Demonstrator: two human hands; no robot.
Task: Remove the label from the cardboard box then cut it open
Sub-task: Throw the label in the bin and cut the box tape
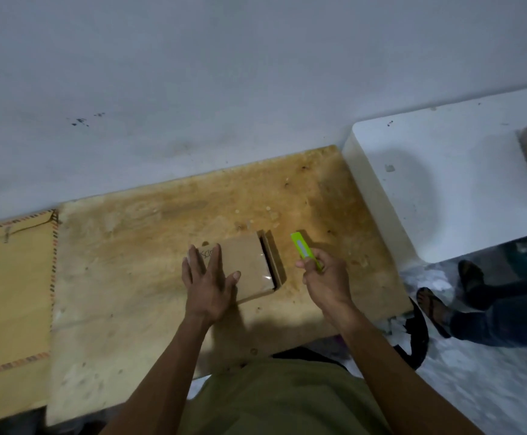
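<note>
A flat brown cardboard box (pixel 248 265) lies on the worn wooden table (pixel 149 252), its right end flap standing slightly apart with a dark gap. Handwriting shows on its top left, partly under my fingers. My left hand (pixel 207 285) rests flat on the box's left half, fingers spread. My right hand (pixel 326 277) hovers just right of the box, closed around a lime-green utility knife (pixel 303 249) that points up and away. I cannot tell whether the blade is out.
A white wall (pixel 224 89) runs behind the table. A white block-like surface (pixel 450 183) adjoins the table's right edge. A yellow-brown board (pixel 10 293) lies at the left. Another person's legs and sandalled feet (pixel 438 306) are on the floor at the right.
</note>
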